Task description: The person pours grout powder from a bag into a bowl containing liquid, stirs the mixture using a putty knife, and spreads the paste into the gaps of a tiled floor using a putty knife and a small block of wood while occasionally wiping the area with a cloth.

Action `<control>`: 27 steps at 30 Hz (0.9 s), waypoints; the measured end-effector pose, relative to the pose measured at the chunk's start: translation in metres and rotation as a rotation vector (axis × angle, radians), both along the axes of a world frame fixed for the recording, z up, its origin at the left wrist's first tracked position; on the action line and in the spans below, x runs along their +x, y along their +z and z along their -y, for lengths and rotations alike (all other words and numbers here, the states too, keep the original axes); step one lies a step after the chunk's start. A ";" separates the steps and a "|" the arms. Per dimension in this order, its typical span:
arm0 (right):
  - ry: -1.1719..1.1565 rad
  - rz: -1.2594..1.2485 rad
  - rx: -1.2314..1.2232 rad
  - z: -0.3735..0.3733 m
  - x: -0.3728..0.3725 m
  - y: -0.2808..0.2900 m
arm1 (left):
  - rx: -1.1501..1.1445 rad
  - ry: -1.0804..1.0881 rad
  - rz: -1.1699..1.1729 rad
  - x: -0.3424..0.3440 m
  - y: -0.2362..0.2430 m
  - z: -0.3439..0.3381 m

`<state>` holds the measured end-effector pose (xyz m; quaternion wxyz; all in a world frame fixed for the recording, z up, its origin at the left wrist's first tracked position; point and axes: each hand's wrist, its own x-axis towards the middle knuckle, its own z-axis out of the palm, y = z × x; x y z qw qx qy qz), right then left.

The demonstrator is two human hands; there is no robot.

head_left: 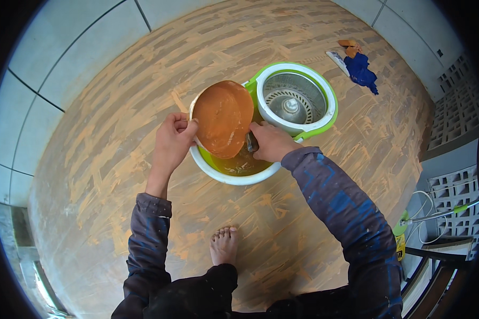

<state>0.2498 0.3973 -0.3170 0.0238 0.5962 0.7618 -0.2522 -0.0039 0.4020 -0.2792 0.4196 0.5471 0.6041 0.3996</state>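
Head view — left hand (171, 139) grips one orange-stained pan (223, 118) by its rim; right hand (270, 141) closed around a dark scrubber (251, 142); one green-white mop bucket (234, 178) below; one blue rag (361, 70) well apart.

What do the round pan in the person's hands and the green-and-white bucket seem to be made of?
The round pan looks like metal: a thin pale rim shows, though its face is coated dull orange, so the finish is hidden. The bucket looks like glossy moulded plastic, white and green. Its spinner basket appears to be shiny perforated steel.

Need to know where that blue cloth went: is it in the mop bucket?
No, the blue cloth lies on the floor beyond the mop bucket, well apart from it.
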 end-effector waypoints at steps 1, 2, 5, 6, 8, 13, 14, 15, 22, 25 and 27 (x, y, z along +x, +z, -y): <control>-0.023 -0.099 0.059 0.005 0.002 0.004 | -0.032 -0.003 0.036 -0.003 0.000 0.001; -0.025 -0.108 0.064 0.008 0.003 0.008 | -0.027 -0.005 0.027 -0.006 0.002 0.003; -0.071 -0.273 0.169 0.015 0.010 0.014 | -0.124 -0.008 0.129 -0.006 0.005 0.012; -0.054 -0.348 0.209 0.015 0.012 0.016 | -0.140 -0.028 0.212 -0.009 0.001 0.013; -0.030 -0.433 0.248 0.014 0.016 0.019 | -0.152 -0.040 0.288 -0.012 -0.005 0.018; -0.168 -0.745 0.169 0.015 0.027 0.036 | -0.172 -0.007 0.578 -0.004 -0.003 0.037; -0.238 -0.790 0.144 0.013 0.029 0.037 | -0.169 0.005 0.578 -0.005 -0.003 0.039; -0.285 -0.858 0.105 0.010 0.028 0.035 | -0.199 -0.004 0.640 -0.006 -0.004 0.039; -0.379 -1.006 0.032 0.009 0.023 0.029 | -0.235 -0.031 0.919 -0.004 -0.009 0.056; -0.321 -0.934 0.196 0.009 0.028 0.019 | -0.157 -0.049 0.904 -0.001 -0.011 0.059; -0.199 -0.731 0.339 0.011 0.030 0.017 | -0.079 -0.015 0.801 0.004 -0.009 0.063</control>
